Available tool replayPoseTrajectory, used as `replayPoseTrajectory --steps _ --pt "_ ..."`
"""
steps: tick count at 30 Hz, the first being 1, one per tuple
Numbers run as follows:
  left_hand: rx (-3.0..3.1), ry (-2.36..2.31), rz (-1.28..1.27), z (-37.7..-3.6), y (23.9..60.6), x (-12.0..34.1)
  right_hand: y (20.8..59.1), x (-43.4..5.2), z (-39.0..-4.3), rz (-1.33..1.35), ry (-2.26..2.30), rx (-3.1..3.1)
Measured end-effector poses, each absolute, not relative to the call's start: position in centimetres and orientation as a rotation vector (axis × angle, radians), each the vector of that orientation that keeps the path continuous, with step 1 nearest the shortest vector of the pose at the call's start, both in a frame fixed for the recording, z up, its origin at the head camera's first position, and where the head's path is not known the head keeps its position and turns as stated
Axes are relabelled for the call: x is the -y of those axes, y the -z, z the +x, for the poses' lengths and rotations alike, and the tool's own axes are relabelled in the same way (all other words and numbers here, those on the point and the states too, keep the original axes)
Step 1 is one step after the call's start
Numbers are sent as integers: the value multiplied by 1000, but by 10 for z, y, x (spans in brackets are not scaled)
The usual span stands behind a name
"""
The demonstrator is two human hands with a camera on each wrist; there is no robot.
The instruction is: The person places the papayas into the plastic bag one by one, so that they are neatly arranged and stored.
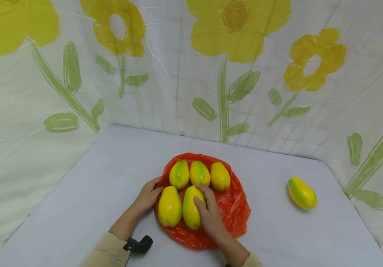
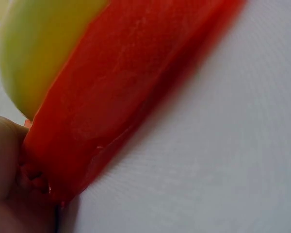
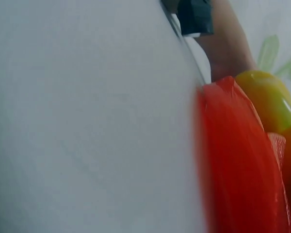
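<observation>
A red plastic bag (image 1: pixel 238 211) lies spread on the table, its rim rolled low around several glossy yellow-green papayas. Three of them, among them a papaya (image 1: pixel 220 177) on the right, form the back row. In the front row, my right hand (image 1: pixel 211 215) holds the right papaya (image 1: pixel 190 209), thumb and fingers curled over it. Beside it on the left is another papaya (image 1: pixel 169 207). My left hand (image 1: pixel 148 196) grips the bag's left rim; the left wrist view shows the red film (image 2: pixel 106 97) between thumb and fingers. In the right wrist view the right hand is out of sight.
One more papaya (image 1: pixel 302 193) lies alone on the white table (image 1: pixel 271 237), to the right of the bag. A black wrist strap mount (image 1: pixel 138 244) sits on the left forearm. Behind the table hangs a flower-printed curtain (image 1: pixel 178 104).
</observation>
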State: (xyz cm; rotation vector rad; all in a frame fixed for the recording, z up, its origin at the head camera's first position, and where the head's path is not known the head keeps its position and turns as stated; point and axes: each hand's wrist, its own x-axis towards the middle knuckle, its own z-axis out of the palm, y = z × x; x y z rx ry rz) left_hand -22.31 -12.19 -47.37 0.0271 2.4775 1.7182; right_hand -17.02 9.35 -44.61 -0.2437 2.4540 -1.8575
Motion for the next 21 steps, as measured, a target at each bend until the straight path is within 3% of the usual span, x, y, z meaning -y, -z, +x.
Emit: replayPoseTrajectory --steps 8,21 --pt "-2469 -1713 22 -224 474 122 453 -92 -170 -61 1792 -2404" --pt "-2463 -1718 15 -224 474 121 458 -94 -172 -46 1775 -2368"
